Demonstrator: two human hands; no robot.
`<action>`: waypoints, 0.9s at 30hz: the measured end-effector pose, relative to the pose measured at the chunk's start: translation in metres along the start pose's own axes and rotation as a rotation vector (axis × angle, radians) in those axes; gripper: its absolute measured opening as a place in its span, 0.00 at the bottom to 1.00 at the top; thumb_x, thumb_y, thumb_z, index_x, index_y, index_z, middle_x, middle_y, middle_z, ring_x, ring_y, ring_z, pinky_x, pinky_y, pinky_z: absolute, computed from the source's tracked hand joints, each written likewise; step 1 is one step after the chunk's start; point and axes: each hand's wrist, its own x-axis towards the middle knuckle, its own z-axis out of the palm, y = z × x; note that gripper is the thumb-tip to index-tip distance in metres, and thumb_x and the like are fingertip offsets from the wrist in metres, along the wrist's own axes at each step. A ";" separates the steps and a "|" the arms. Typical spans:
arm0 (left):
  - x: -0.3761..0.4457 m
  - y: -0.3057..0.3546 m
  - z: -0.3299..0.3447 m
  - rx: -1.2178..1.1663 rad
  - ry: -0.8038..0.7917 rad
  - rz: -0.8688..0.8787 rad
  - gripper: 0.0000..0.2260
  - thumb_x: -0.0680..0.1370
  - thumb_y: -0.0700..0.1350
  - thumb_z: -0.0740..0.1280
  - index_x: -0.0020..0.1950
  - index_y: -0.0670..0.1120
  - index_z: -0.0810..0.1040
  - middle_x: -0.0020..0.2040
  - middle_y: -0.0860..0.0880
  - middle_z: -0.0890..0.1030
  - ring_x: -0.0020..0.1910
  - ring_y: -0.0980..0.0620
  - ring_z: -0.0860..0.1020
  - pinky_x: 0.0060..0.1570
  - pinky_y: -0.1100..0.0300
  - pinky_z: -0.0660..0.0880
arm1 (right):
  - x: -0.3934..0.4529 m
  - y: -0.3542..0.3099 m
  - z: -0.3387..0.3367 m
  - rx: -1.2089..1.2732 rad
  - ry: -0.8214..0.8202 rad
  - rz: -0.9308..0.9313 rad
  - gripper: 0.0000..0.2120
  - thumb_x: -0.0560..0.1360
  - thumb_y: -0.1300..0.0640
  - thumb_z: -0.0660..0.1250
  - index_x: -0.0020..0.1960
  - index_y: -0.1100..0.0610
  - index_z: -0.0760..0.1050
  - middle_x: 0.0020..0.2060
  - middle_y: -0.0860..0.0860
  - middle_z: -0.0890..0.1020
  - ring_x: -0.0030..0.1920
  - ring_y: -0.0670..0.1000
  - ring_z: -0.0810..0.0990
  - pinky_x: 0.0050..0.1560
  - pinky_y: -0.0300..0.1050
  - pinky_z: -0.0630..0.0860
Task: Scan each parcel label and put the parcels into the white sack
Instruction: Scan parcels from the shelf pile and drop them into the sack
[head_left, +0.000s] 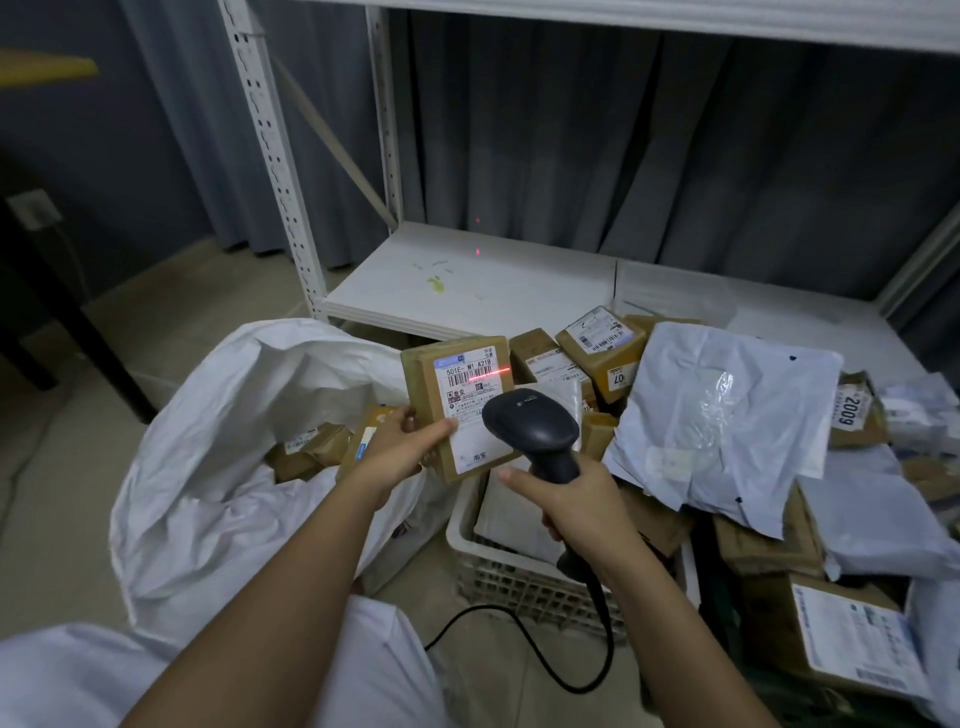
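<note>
Left hand (402, 441) gripping box (460, 402) just right of open white sack (234, 441), label facing scanner (532, 431) clutched in right hand (576, 501), sack nearer left.

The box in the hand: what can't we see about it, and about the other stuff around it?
Head view only:
- Box: the label's small print is too small to read; the scanner covers its right corner.
- White sack: its folds hide most parcels inside.
- White crate: piled parcels and the right hand hide its contents.
- Bottom-right parcels: cut off by the edge.
</note>
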 end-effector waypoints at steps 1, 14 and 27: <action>-0.001 0.001 0.000 0.012 0.000 0.004 0.26 0.75 0.52 0.70 0.70 0.48 0.68 0.64 0.48 0.76 0.61 0.47 0.76 0.55 0.53 0.74 | 0.000 0.000 0.000 -0.013 0.021 0.017 0.15 0.70 0.56 0.76 0.38 0.61 0.70 0.26 0.51 0.70 0.24 0.45 0.68 0.25 0.36 0.67; -0.008 0.002 0.002 0.018 -0.013 0.019 0.23 0.76 0.50 0.70 0.69 0.48 0.69 0.62 0.48 0.77 0.53 0.52 0.75 0.45 0.61 0.71 | -0.006 -0.007 -0.001 -0.032 0.039 0.069 0.14 0.70 0.54 0.76 0.39 0.60 0.72 0.28 0.54 0.70 0.25 0.48 0.68 0.25 0.39 0.67; 0.000 -0.020 -0.046 -0.106 0.340 -0.030 0.27 0.72 0.51 0.74 0.63 0.44 0.65 0.61 0.47 0.77 0.54 0.48 0.77 0.48 0.55 0.76 | 0.001 -0.008 0.032 0.092 0.026 0.048 0.18 0.71 0.58 0.75 0.50 0.71 0.73 0.32 0.57 0.70 0.26 0.48 0.68 0.25 0.39 0.67</action>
